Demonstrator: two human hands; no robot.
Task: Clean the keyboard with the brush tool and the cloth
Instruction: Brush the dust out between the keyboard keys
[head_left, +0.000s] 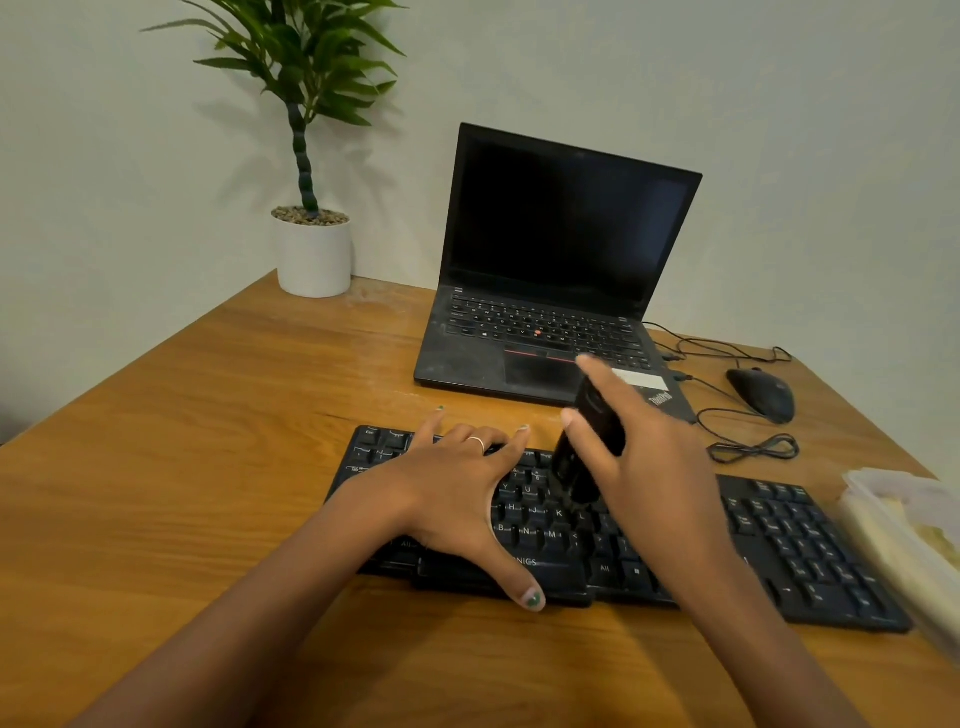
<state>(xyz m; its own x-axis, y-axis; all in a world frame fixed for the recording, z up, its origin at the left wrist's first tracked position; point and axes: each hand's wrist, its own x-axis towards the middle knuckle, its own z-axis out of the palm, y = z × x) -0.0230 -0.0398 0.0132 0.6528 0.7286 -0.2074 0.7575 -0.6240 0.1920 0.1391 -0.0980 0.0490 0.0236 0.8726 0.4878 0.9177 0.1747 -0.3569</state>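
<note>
A black keyboard (779, 540) lies across a wooden desk (208, 415), its long axis running left to right and dipping slightly toward the right; much of its left half is hidden under the person's left hand (452, 493), which rests flat with fingers spread straight, the thumb reaching over the keyboard's near edge. The right hand (639, 467) grips a black brush tool (587, 457) — fingers curled round its body — held steeply tilted, its upper end leaning away toward the laptop (550, 270), its lower end down on the keys near the keyboard's middle; the bristles are dark against dark keys and hard to make out. Just right of the keyboard, a translucent plastic container (893, 525) is cut off by the frame's edge; something pale yellow lies inside, possibly a cloth — it cannot be told. Behind the keyboard stands the open laptop, screen dark; a wired mouse (761, 394) sits behind the keyboard's right end; a potted plant (314, 254) stands far behind its left end.
</note>
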